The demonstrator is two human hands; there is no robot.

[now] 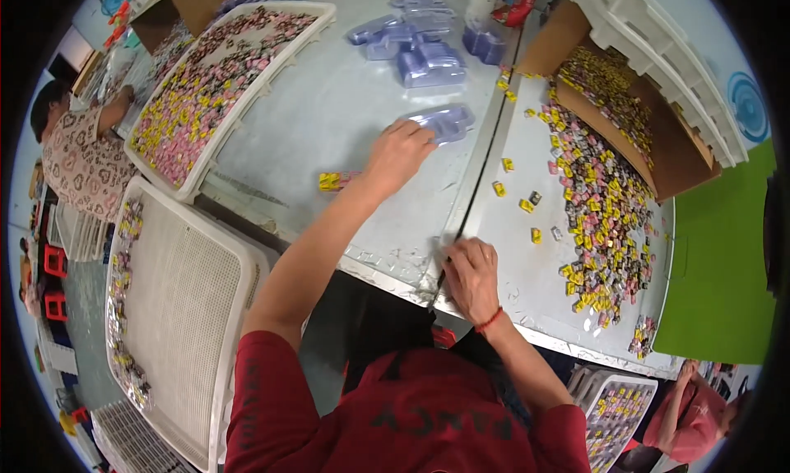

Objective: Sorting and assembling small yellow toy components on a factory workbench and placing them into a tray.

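Observation:
My left hand [399,156] reaches out over the table, its fingers closed on the near left end of a clear plastic blister tray [451,124]. Just left of my left wrist, a short row of small yellow and pink pieces [336,180] lies on the table, partly hidden by the forearm. My right hand [473,280], with a red string at the wrist, rests by the table's front edge near the dark seam. Its fingers are curled, and whatever they may hold is hidden. Past the tray lies a loose pile of similar clear blister trays [429,65].
Many small yellow, pink and dark pieces [605,226] spread from a tipped cardboard box [629,140] on the right. A white tray [197,177] of such pieces lies at left, above a mesh crate [177,284]. Co-workers [78,148] are at both sides.

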